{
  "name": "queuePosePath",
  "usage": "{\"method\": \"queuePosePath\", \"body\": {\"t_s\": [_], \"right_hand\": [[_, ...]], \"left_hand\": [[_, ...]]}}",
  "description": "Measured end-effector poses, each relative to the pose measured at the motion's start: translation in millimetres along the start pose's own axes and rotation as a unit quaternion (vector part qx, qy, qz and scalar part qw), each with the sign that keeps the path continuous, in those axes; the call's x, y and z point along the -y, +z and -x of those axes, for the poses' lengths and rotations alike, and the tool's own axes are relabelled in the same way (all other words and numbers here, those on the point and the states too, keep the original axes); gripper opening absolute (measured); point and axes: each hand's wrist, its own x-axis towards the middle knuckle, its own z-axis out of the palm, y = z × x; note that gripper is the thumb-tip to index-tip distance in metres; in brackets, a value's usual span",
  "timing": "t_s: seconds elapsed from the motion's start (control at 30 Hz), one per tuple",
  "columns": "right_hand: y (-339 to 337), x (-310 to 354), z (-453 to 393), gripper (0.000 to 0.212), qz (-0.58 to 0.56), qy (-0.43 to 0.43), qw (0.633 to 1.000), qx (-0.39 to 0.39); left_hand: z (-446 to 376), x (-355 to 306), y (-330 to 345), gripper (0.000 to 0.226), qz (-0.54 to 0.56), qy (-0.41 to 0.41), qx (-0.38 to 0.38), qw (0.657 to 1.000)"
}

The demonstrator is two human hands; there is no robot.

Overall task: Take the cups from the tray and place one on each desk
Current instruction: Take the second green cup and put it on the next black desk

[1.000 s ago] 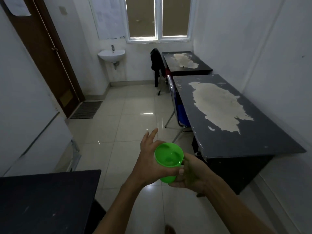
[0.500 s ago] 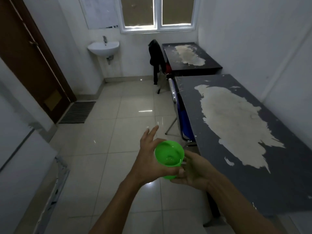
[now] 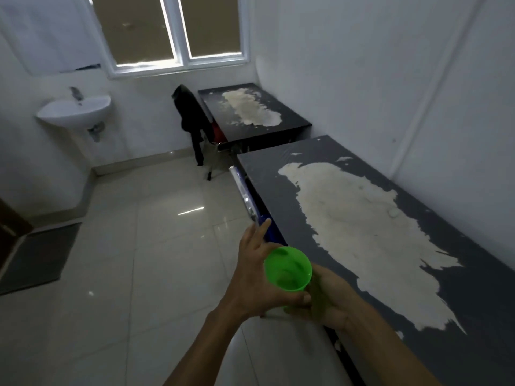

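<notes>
- Head view: closer now to the near desk than a second ago; green cup held upright just off its edge, not yet set down.
- Left hand thumb pinching cup wall, fingers spread; right hand curled round the cup's lower part.
- Far desk cupless too; tray out of view.

Green cup nearer the desk

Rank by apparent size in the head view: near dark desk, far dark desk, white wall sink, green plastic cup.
1. Near dark desk, partly because nearest.
2. Far dark desk.
3. White wall sink.
4. Green plastic cup.
</notes>
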Motion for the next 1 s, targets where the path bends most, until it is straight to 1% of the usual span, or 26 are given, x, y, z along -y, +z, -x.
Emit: {"method": "queuePosePath", "body": {"t_s": [0.1, 0.23, 0.33, 0.43, 0.6, 0.7, 0.77, 0.87, 1.0], "right_hand": [[-3.7, 23.6, -23.7, 0.041, -0.045, -0.004, 0.998, -0.039], [-16.3, 49.2, -54.8, 0.039, -0.081, -0.016, 0.993, -0.081], [-30.8, 71.1, -79.6, 0.037, -0.096, -0.011, 0.991, -0.088], [-43.3, 91.4, -104.4, 0.032, -0.117, -0.013, 0.986, -0.114], [-64.2, 115.1, -136.1, 0.036, -0.141, -0.007, 0.982, -0.123], [-73.8, 127.1, -149.2, 0.030, -0.158, 0.003, 0.977, -0.143], [-83.3, 128.8, -157.4, 0.027, -0.167, 0.002, 0.973, -0.160], [-95.4, 132.7, -166.5, 0.030, -0.173, 0.010, 0.968, -0.182], [-109.1, 134.8, -179.6, 0.032, -0.142, 0.023, 0.963, -0.229]], "left_hand": [[-44.3, 11.5, 1.3, 0.075, 0.008, 0.013, 0.025, 1.000], [-97.6, 34.9, 15.0, 0.077, 0.027, 0.040, 0.062, 0.997], [-136.7, 51.0, 30.1, 0.082, 0.028, 0.045, 0.081, 0.995], [-172.4, 65.9, 44.7, 0.089, 0.041, 0.042, 0.110, 0.992], [-223.0, 88.1, 67.6, 0.097, 0.049, 0.039, 0.153, 0.986], [-244.0, 98.3, 82.6, 0.095, 0.049, 0.034, 0.159, 0.986], [-255.8, 107.1, 93.5, 0.085, 0.063, 0.040, 0.158, 0.985], [-274.0, 117.6, 104.8, 0.078, 0.070, 0.047, 0.148, 0.985], [-299.1, 136.2, 118.5, 0.076, 0.069, 0.051, 0.125, 0.989]]}}
